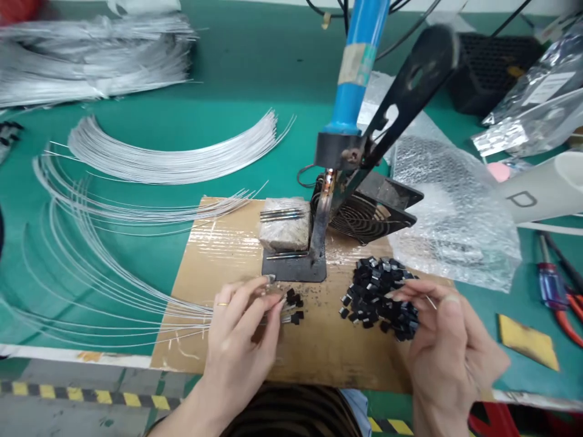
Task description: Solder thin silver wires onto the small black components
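Observation:
My left hand (243, 328) is closed in a pinch on a bundle of thin white wires (150, 309) whose ends carry small black components (295, 308). My right hand (449, 340) hovers at the right edge of a pile of small black components (378, 288), fingers curled and pinched on something I cannot make out. Both hands are over a brown cardboard sheet (319, 352). Behind them a blue-handled soldering iron (350, 91) hangs in a black stand (296, 267), its tip pointing down beside a taped block (285, 224).
Curved bundles of white wire (173, 158) lie on the green table (255, 73) at left. A black fan (364, 209) and bubble wrap (455, 212) sit at right. Screwdriver (549, 282), red-handled pliers (571, 315) and a yellow sponge (528, 341) lie far right.

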Tool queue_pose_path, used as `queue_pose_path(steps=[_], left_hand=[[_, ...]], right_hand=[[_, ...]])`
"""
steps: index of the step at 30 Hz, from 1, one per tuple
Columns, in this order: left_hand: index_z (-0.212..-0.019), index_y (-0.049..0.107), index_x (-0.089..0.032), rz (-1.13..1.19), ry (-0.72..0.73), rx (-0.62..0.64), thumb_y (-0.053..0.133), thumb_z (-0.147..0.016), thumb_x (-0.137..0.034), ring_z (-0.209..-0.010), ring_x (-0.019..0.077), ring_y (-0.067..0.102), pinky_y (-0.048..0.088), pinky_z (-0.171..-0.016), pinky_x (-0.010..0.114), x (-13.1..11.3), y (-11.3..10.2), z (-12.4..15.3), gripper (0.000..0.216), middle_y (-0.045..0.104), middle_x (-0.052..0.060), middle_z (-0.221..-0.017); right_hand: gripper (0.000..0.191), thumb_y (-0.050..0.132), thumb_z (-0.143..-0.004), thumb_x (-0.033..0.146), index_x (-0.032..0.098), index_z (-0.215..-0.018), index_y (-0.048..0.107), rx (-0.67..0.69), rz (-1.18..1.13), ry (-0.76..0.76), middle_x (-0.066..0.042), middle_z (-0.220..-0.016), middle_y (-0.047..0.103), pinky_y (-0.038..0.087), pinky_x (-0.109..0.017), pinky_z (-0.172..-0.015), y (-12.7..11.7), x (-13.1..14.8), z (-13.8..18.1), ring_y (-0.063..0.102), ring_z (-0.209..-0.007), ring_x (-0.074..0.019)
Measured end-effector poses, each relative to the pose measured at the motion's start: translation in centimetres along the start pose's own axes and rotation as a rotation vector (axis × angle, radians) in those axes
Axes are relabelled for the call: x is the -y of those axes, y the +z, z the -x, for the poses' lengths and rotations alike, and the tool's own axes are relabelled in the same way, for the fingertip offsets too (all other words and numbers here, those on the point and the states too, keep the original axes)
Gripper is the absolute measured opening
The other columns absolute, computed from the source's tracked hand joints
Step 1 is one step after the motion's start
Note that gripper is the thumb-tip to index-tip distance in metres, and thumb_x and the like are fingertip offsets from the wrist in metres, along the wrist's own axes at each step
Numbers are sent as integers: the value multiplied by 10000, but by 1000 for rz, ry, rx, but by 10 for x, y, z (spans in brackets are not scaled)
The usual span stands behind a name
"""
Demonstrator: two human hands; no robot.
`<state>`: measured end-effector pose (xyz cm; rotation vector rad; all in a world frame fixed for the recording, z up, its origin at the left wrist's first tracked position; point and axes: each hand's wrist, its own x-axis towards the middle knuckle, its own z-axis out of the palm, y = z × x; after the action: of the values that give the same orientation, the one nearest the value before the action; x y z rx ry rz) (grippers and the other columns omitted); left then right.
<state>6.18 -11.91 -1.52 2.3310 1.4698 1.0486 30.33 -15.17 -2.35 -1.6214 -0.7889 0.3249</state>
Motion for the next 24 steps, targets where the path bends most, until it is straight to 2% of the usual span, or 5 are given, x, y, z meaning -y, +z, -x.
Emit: queue_pose_path(steps=[4,8,13,20,24], left_hand=[[-968,726,-188,-103,0,-21,712,-917,-59,-949,236,683,524,-874,417,14,-16,-18,139,755,80,-1007],[-967,742,-173,-289,6,-78,680,-961,-206,-951,270,641,517,-883,436,49,-28,-59,70,729,95,-989],[-973,761,-138,-643,-11,97,580,-994,-252,-961,366,602,478,-799,483,89,-25,-96,215,681,163,-995],[-891,738,-122,-676,52,242,443,-1008,-140,-945,381,606,455,-765,486,112,-25,-101,318,676,197,-974],[-927,735,-154,-564,82,239,459,-1018,-169,-972,362,625,473,-801,492,124,-36,-99,290,728,171,-1067]], right_hand=[[366,543,-1045,446,174,-983,780,53,-112,44,-95,-945,728,542,-415,-782,1,-1,1,696,-835,-240],[412,491,-1059,478,177,-993,765,62,-233,28,-84,-963,718,536,-388,-770,-1,-6,4,683,-823,-215],[383,520,-1055,449,169,-993,774,52,-227,25,-75,-914,736,528,-388,-750,0,-17,2,687,-768,-214],[376,522,-1068,398,150,-957,781,55,-122,-9,-67,-883,734,520,-374,-709,0,-15,3,686,-732,-201],[395,526,-1070,414,151,-929,784,53,-75,-13,-60,-860,733,524,-378,-707,0,-15,4,685,-710,-198]])
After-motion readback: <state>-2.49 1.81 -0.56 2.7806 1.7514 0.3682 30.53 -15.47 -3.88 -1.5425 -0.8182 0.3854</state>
